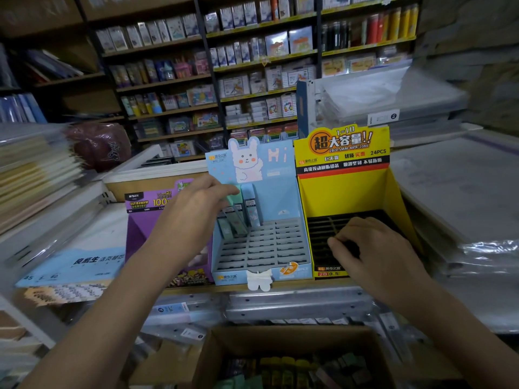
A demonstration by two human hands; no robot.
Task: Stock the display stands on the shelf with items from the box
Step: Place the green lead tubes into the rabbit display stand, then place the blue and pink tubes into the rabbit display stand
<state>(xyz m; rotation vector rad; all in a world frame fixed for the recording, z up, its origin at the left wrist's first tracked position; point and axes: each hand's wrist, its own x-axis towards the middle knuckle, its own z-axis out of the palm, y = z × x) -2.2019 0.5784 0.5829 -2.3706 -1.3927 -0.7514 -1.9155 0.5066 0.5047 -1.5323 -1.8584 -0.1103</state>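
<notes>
Blue display stand (283, 192) and yellow display stand (342, 192): printed card, smooth, slight sheen. Grey insert (264, 248) in the blue one and black insert (320, 228) in the yellow one: both matt, material not clear. Mint case (234, 203): smooth, plastic by the look; box (280, 336): plain brown cardboard, matt; wrapped stacks (477, 256) at right: clear film, glossy, wrinkled.

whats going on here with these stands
A person is stocking shelf display stands. Their left hand pinches a mint-capped case at the back left slots of the blue bunny stand, where a few cases already stand. Their right hand, fingers curled, is over the black tray of the yellow stand, whose slots look unfilled. The supply box sits below.
</notes>
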